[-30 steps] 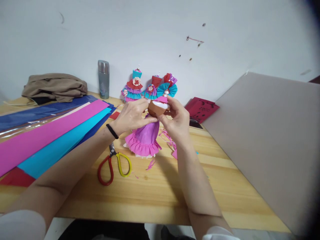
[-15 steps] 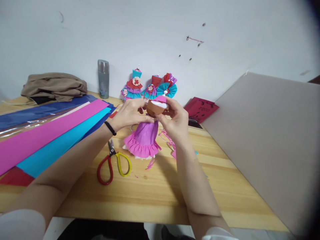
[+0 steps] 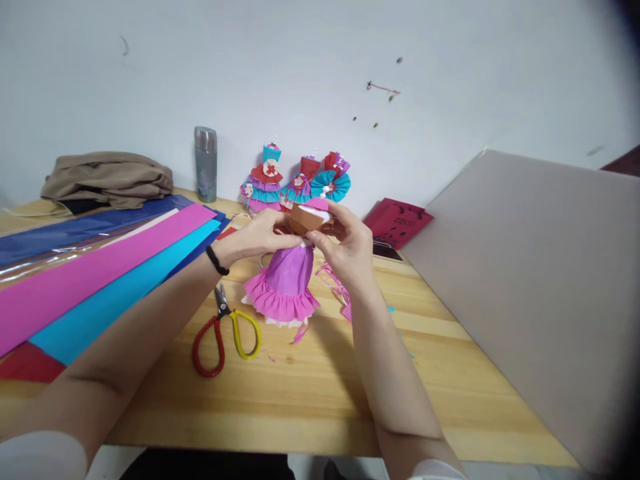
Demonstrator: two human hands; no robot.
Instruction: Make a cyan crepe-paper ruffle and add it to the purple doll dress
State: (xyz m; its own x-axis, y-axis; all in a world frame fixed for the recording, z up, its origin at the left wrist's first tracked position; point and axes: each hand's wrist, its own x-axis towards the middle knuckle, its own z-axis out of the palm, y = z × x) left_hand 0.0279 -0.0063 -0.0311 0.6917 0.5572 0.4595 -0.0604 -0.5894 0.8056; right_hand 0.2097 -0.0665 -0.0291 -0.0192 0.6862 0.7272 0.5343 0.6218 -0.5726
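On the table stands a small dress form (image 3: 290,273) in a purple paper skirt with a pink ruffle and white edging at the hem. Its bodice is wrapped in a piece of brown paper (image 3: 306,220), with white and pink showing at the top. My left hand (image 3: 265,233) closes on the left side of the brown paper, thumb in front at the waist. From the right, my right hand (image 3: 347,243) pinches the same paper, its thumb on the front and the other fingers behind. Scissors (image 3: 227,323) with one red and one yellow handle lie slightly open nearby.
Finished paper dresses (image 3: 265,177) stand against the wall. Crepe paper sheets (image 3: 120,260) cover the left side, below a brown cloth (image 3: 107,177) and a grey bottle (image 3: 205,167). A red bag (image 3: 399,223) and a white panel (image 3: 510,267) bound the right. Pink scraps (image 3: 340,290) lie by my right wrist.
The view has tilted slightly, so everything sits a little lower. The brown paper lies closer around the bodice front, and my left fingers have shifted slightly along it.
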